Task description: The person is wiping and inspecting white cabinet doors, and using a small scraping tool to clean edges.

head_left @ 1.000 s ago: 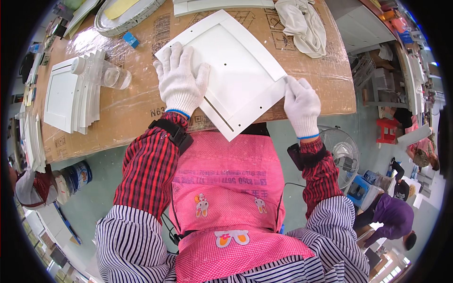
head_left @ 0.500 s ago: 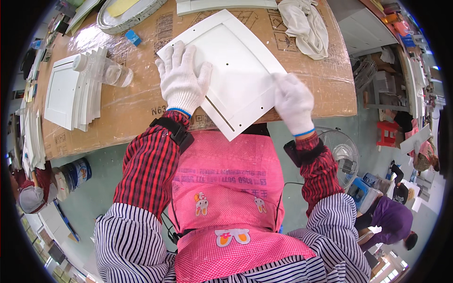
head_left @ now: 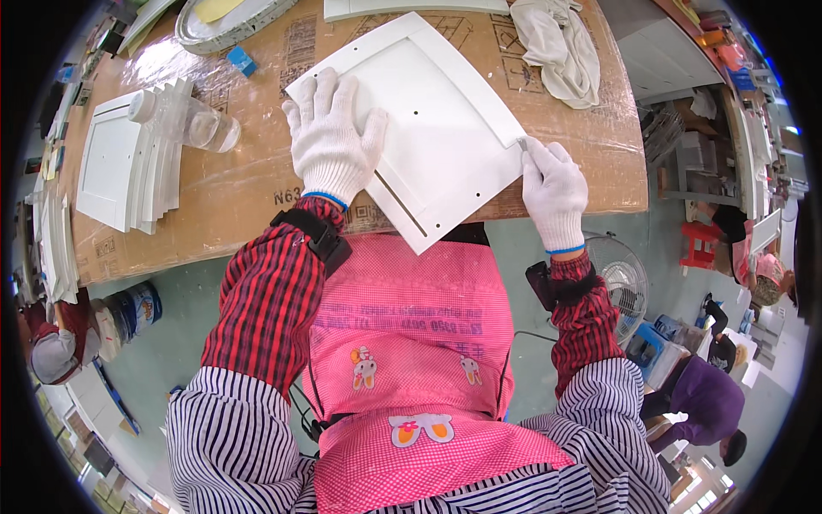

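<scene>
A white framed panel [head_left: 445,141] with small holes and a dark slot lies turned cornerwise on the cardboard-covered table [head_left: 248,206], its near corner jutting past the front edge. My left hand [head_left: 334,141], in a white knit glove, rests flat on the panel's left side with fingers spread. At the right corner is my gloved right hand [head_left: 555,188], its fingers pinched together. A small grey metallic piece [head_left: 523,145] shows at those fingertips, against the panel's edge; most of it is hidden, and I cannot tell its exact kind.
Several white panels [head_left: 107,167] are stacked at left, with a clear plastic bottle [head_left: 210,128] lying on them. Behind are a blue block [head_left: 241,61], a round tub lid [head_left: 193,38] and a white cloth [head_left: 561,51]. A fan [head_left: 621,283] stands at right; other people work beyond.
My right hand has shifted slightly right and outward at the panel's right corner, and the grey piece at its fingertips now shows. The left hand stays on the panel.
</scene>
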{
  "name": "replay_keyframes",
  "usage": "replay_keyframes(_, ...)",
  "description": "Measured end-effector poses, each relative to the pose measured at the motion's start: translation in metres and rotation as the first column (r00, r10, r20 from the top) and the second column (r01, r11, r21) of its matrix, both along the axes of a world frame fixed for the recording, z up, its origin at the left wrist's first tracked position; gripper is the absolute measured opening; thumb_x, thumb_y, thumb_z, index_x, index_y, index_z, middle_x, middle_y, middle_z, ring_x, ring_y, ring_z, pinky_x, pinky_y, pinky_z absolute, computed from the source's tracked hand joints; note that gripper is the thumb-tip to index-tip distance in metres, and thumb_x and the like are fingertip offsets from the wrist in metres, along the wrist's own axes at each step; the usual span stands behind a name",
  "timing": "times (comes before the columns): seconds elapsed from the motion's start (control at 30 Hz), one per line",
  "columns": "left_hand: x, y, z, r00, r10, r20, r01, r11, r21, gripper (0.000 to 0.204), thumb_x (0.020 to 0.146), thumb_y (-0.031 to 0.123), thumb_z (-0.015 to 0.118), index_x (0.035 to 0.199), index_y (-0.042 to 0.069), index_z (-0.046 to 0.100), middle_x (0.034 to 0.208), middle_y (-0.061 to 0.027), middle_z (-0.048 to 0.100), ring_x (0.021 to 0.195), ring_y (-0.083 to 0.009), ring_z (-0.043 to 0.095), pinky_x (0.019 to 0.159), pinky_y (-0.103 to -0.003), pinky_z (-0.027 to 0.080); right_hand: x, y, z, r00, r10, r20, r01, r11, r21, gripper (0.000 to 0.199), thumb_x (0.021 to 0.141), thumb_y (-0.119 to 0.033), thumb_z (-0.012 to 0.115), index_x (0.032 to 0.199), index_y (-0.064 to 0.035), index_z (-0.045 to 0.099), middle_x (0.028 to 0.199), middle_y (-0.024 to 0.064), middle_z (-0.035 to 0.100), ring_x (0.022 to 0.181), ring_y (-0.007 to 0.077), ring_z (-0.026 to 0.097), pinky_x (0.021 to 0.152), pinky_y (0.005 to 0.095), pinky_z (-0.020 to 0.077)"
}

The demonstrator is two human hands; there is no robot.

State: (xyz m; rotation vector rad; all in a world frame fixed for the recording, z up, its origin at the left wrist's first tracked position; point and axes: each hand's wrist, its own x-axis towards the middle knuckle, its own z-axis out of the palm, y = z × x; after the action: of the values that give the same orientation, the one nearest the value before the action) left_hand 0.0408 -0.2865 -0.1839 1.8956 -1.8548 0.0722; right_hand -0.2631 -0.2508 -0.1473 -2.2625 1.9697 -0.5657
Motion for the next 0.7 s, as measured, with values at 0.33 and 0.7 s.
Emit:
replay_keyframes(0.33,-0.002,-0.001,-0.002,1.000,0.004,-0.025,-0.004,1.000,-0.001,0.062,0.095,0.046,0.068,0.145,0.012,0.061,0.163,-0.0133,0.047,0.155,-0.0342,0.035,0.131,-0.054,0.018,0.012,0.015,0.002,0.985,0.169,0.041,-0.165,0.982,-0.090,0.023,0.092,-0.012,0.067,0.113,-0.0113,0.073,0.101,0.0090,0.071,0.086,0.0345,0.072,0.072,0.0446,0.0579)
replay_keyframes(0.7,0.001,-0.002,-0.001,0.999,0.002,-0.033,-0.002,1.000,0.001,0.063,0.094,0.046,0.067,0.146,0.011,0.059,0.162,-0.0145,0.047,0.156,-0.0355,0.033,0.130,-0.057,0.018,0.056,0.054,-0.009,0.950,0.303,0.071,-0.282,0.934,-0.218,0.028,0.087,-0.005,0.067,0.111,-0.0141,0.078,0.082,0.0067,0.062,0.077,0.0284,0.068,0.065,0.0403,0.0560)
